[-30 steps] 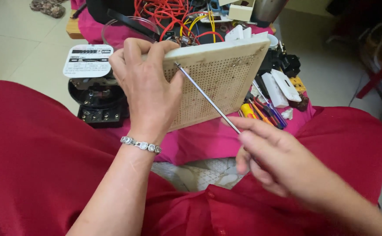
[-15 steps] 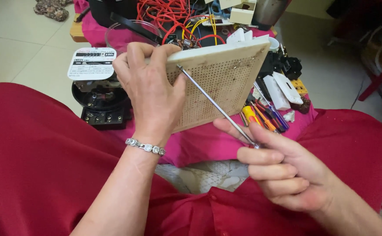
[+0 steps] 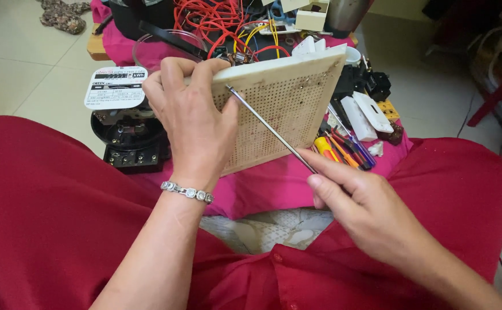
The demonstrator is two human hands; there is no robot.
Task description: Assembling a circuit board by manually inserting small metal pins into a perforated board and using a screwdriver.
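My left hand (image 3: 190, 123) grips the left edge of a cream perforated board (image 3: 285, 100), holding it upright and tilted over a pink cloth. A silver bracelet sits on that wrist. My right hand (image 3: 360, 206) holds a screwdriver by its handle, which the fingers hide. The screwdriver's thin metal shaft (image 3: 271, 129) runs up and left, and its tip touches the board's holed face near my left thumb.
An electricity meter (image 3: 126, 123) with a white dial face stands left of the board. Red and yellow wires (image 3: 219, 23) tangle behind it. Several screwdrivers (image 3: 342, 150) and white plastic parts (image 3: 365, 115) lie at the right. Red fabric covers my lap (image 3: 50, 218).
My right hand turned over on the screwdriver handle, from fingers curled palm-up to knuckles up. The tip stays on the board near my left thumb. The left hand keeps its grip.
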